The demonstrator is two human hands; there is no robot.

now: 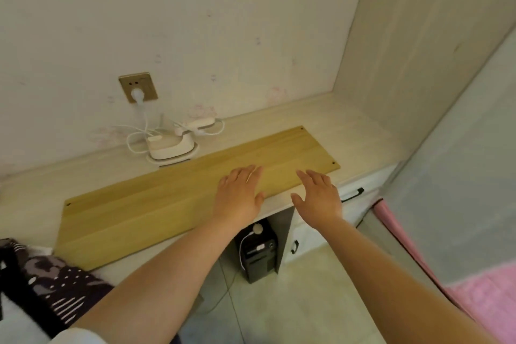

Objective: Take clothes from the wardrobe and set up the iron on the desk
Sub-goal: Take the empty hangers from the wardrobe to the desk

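Note:
A small white iron (pixel 171 145) sits on its base at the back of the pale desk (pixel 360 131). Its white cord runs up to a plug in the brass wall socket (pixel 138 87). A long yellow wooden board (pixel 173 195) lies flat along the desk's front. My left hand (pixel 238 195) rests flat on the board's near edge, fingers spread. My right hand (pixel 318 198) hovers open at the board's right end, over the desk edge, holding nothing. Dark patterned clothes (pixel 53 279) lie at the desk's left end.
A tall pale wardrobe side panel (pixel 418 36) closes off the desk on the right. Drawers with black handles (pixel 352 195) sit under the desk's right end, and a black computer tower (pixel 258 254) stands in the kneehole. A pink cloth (pixel 485 304) lies at lower right.

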